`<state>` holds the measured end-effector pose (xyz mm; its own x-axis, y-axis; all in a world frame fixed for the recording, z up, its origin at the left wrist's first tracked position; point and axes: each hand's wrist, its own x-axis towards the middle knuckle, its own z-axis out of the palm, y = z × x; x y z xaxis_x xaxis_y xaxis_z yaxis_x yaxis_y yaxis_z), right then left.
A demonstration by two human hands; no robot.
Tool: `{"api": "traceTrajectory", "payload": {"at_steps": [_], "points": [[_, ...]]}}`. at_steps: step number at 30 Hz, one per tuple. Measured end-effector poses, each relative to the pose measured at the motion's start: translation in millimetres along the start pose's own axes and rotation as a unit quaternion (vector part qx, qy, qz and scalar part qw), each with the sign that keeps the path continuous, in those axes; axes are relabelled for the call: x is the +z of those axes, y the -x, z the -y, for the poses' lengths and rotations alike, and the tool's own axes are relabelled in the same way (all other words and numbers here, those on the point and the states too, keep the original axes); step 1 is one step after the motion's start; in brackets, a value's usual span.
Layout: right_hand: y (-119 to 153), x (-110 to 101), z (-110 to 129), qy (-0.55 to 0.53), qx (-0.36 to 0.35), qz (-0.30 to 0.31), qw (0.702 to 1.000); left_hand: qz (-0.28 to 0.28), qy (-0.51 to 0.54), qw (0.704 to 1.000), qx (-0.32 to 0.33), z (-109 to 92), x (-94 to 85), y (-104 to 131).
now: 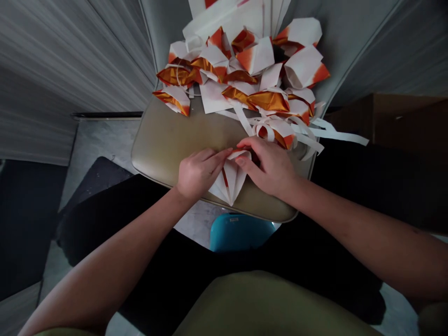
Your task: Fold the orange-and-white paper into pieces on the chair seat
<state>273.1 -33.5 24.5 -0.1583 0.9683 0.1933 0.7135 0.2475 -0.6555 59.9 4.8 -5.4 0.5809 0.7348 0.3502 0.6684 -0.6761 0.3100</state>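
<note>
A partly folded piece of white and red paper (232, 179) rests near the front edge of a padded chair seat (168, 140). Its pointed end faces me, and a narrow red strip shows along its middle. My left hand (200, 171) is closed on the paper's upper left side, with the fingertips pressed together. From the right, my right hand (269, 164) pinches the upper right part between thumb and fingers. Just beyond my hands lie loose white paper strips (304, 135) and several folded paper pieces (268, 100) in white, red and shiny gold.
Flat white sheets (241, 18) lean against the chair's backrest behind the pile. A blue seat (241, 232) shows below the chair's front edge, between my legs. Grey curtains (105, 51) hang at the left, and a brown cardboard box (402, 116) stands at the right.
</note>
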Motion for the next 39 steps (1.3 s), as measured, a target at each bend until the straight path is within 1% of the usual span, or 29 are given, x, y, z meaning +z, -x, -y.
{"api": "traceTrajectory", "payload": {"at_steps": [3, 5, 9, 13, 17, 23, 26, 31, 35, 39], "points": [[-4.5, -2.0, 1.9, -0.021, 0.035, 0.015, 0.999, -0.002, -0.013, 1.0, 0.0, -0.8, -1.0, -0.6], [-6.9, -3.1, 2.6, -0.013, 0.046, 0.032, 0.998, -0.008, -0.017, 1.0, 0.005, -0.7, -0.8, -0.4], [-8.5, -2.7, 2.4, 0.031, 0.032, 0.039, 0.998, -0.025, -0.02, 0.999, 0.017, 0.2, 1.3, 0.4], [-7.9, -0.9, 0.7, 0.059, 0.017, 0.049, 0.997, -0.024, -0.023, 0.999, -0.002, -0.8, 2.7, -0.6], [-7.6, -0.3, -1.3, 0.076, 0.003, 0.053, 0.996, -0.038, -0.039, 0.998, -0.01, -3.8, 2.7, -2.8], [-7.6, -2.0, -0.2, 0.108, -0.02, 0.068, 0.992, 0.007, -0.05, 0.999, -0.005, -5.4, 2.0, -4.4], [-8.2, -3.0, -0.3, 0.119, -0.028, 0.073, 0.99, 0.007, -0.068, 0.998, -0.002, -5.5, 1.3, -4.6], [-9.8, -4.2, -2.5, 0.112, -0.043, 0.078, 0.99, 0.009, -0.099, 0.995, 0.021, -6.8, 0.3, -5.4], [-9.9, -5.3, -2.2, 0.105, -0.046, 0.083, 0.99, 0.024, -0.088, 0.996, 0.004, -8.4, 1.2, -7.0], [-9.8, -4.6, 0.0, 0.109, -0.037, 0.079, 0.99, 0.014, -0.087, 0.996, -0.004, -9.7, 1.9, -8.1]]}}
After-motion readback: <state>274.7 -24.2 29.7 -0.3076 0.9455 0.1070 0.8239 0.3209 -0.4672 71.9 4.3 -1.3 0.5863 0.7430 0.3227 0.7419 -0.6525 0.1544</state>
